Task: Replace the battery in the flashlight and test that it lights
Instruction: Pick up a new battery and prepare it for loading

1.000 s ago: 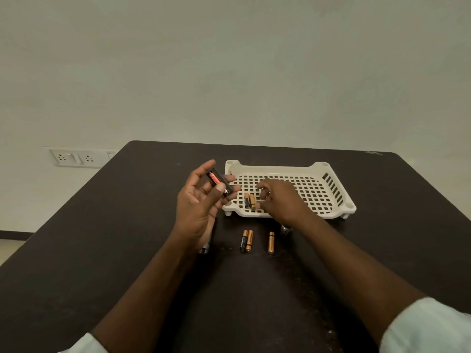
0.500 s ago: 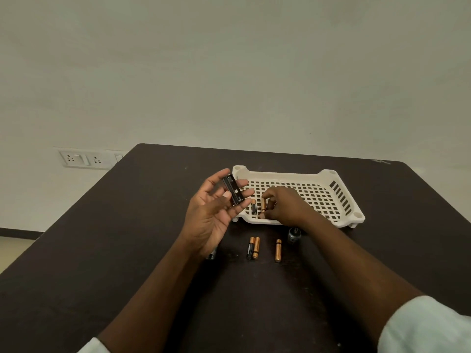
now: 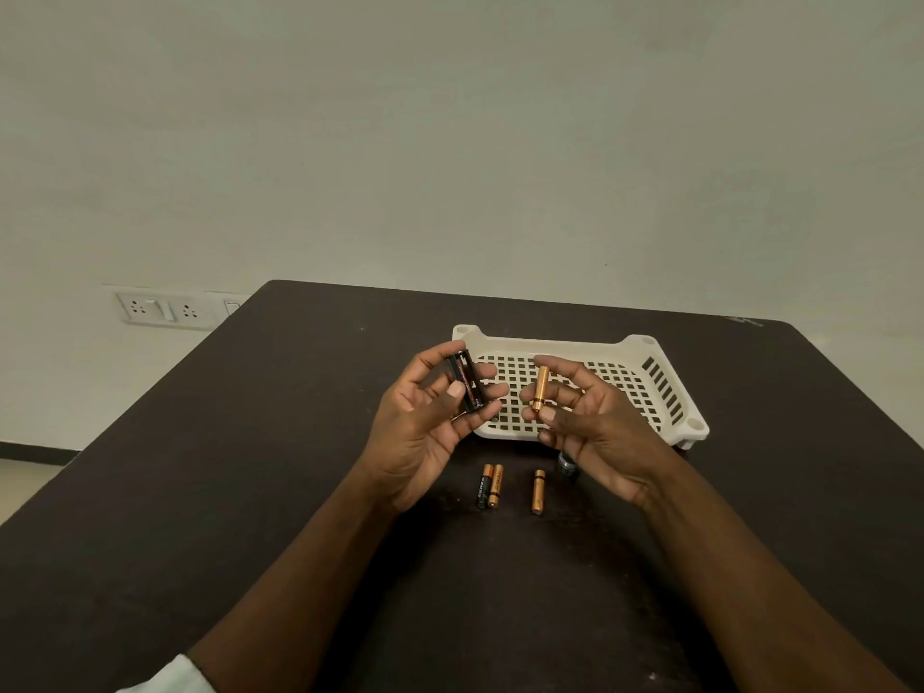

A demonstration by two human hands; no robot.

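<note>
Now right hand [image 3: 595, 422] pinches battery [image 3: 540, 388] upright, dark end down.

We see a dim, evenly lit scene with a greenish-grey cast over the wall [image 3: 450, 142]. Light is soft and diffuse; its source is out of view. The dark table [image 3: 200, 492] swallows detail, and shadows on it are faint, barely separable from its surface. The white tray [image 3: 670, 387] is the brightest thing, without glare. The battery [image 3: 540, 387] in the right hand [image 3: 595, 422] catches a dull copper sheen. The holder [image 3: 465, 380] in the left hand [image 3: 425, 422] reads nearly black. Focus is fair at the centre; forearms soften toward the bottom. Wide-angle distortion bends the table edges and stretches the corners.
</note>
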